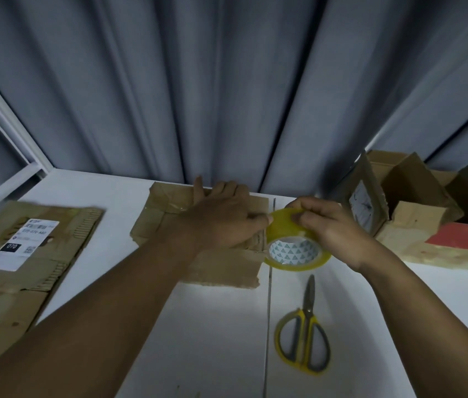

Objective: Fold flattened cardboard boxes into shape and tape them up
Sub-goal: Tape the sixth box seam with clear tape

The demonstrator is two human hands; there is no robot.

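Head view: right hand [333,225] grips the yellow tape roll [296,242] above the white table [212,326]; left hand [221,222] pinches its rim, resting on the flattened cardboard box [166,222]. Scissors [304,337] lie near.

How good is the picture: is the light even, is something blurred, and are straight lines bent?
Head view: dim overall, with a brighter patch on the white table in the middle; the labelled flat cardboard at the left is smeared, the scissors and tape roll look sharper; the wide lens makes the curtain folds fan outward.
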